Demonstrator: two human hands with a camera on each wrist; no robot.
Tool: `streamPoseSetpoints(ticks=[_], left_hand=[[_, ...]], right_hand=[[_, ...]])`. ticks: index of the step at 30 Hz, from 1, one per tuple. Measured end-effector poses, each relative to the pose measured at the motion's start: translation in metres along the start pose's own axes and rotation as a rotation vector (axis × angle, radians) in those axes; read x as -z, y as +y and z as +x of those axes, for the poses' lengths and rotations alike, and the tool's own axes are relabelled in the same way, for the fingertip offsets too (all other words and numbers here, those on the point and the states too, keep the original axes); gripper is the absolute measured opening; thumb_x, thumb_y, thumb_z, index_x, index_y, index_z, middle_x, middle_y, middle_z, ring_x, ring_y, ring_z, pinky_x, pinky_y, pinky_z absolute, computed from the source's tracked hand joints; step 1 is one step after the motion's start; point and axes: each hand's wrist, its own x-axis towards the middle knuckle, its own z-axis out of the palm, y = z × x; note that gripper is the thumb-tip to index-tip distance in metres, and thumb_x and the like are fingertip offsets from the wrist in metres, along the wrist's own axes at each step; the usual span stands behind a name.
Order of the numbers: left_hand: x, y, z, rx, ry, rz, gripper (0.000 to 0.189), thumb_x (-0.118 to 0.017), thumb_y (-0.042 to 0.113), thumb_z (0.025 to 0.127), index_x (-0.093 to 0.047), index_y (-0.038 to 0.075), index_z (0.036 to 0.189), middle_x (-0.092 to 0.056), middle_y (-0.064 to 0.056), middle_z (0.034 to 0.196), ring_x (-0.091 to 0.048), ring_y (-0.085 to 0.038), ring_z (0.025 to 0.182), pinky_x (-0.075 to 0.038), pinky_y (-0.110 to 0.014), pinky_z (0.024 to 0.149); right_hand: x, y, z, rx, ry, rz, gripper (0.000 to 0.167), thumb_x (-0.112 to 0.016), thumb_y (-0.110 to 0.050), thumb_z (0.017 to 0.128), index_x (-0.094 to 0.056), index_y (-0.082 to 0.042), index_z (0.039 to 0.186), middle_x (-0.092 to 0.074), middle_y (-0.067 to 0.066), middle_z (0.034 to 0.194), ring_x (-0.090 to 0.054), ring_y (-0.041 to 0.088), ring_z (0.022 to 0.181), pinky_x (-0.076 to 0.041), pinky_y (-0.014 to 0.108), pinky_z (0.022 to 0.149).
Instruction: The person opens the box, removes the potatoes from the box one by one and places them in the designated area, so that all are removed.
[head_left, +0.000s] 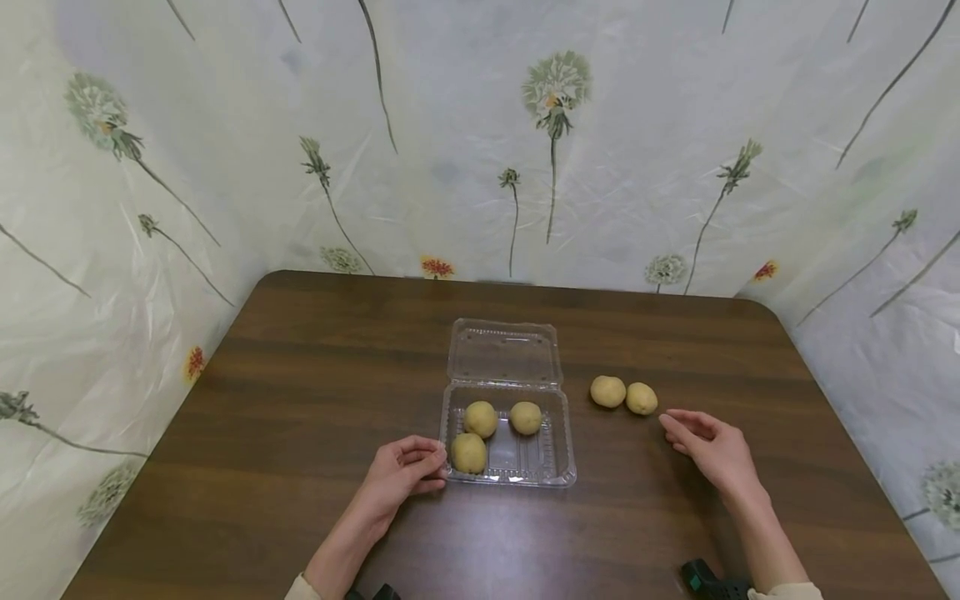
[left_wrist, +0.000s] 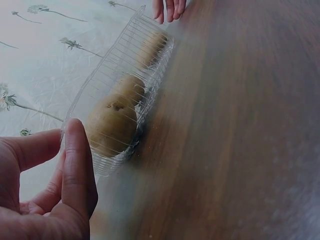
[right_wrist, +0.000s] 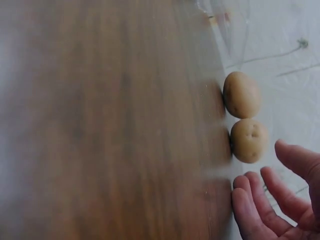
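A clear plastic clamshell container (head_left: 557, 454) lies on the table with its lid (head_left: 504, 353) folded back. Inside it are three potatoes: one at back left (head_left: 480, 419), one at right (head_left: 526, 417), and one at front left (head_left: 468, 453). My left hand (head_left: 405, 477) pinches the container's left rim between thumb and fingers, as the left wrist view shows close up. To the right of the container, two more potatoes, a left one (head_left: 607, 392) and a right one (head_left: 642, 398), sit side by side. Just beyond them my right hand (head_left: 711, 450) holds nothing, thumb and fingers apart.
The brown wooden table (head_left: 315, 358) has rounded far corners. A pale plastic sheet (head_left: 435, 167) printed with dandelions hangs behind it and at both sides. A dark wrist device (head_left: 712, 581) shows by the right forearm.
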Motion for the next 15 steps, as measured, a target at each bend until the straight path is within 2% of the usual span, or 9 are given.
streamPoseSetpoints(ticks=[5, 9, 15], left_hand=[[0.000, 0.000, 0.000, -0.002, -0.004, 0.003, 0.029, -0.070, 0.009, 0.091, -0.059, -0.010, 0.109, -0.064, -0.011, 0.091, -0.066, -0.020, 0.080, -0.060, -0.031, 0.075], [0.000, 0.000, 0.000, -0.005, -0.010, -0.002, 0.030, -0.070, 0.009, 0.092, -0.058, -0.011, 0.110, -0.064, -0.011, 0.090, -0.066, -0.020, 0.080, -0.059, -0.031, 0.074], [0.000, 0.000, 0.000, -0.010, -0.011, -0.006, 0.029, -0.070, 0.009, 0.091, -0.059, -0.011, 0.110, -0.064, -0.010, 0.090, -0.066, -0.019, 0.079, -0.059, -0.030, 0.074]], right_hand=[[-0.001, -0.002, -0.008, 0.029, -0.041, -0.034, 0.069, -0.057, -0.055, 0.093, -0.052, -0.001, 0.136, -0.061, 0.019, 0.125, -0.064, 0.001, 0.093, -0.056, 0.021, 0.079], [-0.006, -0.005, -0.012, 0.053, -0.060, -0.045, 0.066, -0.057, -0.053, 0.094, -0.053, 0.000, 0.134, -0.061, 0.020, 0.124, -0.065, 0.007, 0.095, -0.057, 0.023, 0.080], [-0.014, -0.008, -0.016, 0.079, -0.093, -0.009, 0.063, -0.059, -0.048, 0.095, -0.054, 0.002, 0.133, -0.062, 0.021, 0.123, -0.066, 0.012, 0.096, -0.057, 0.026, 0.081]])
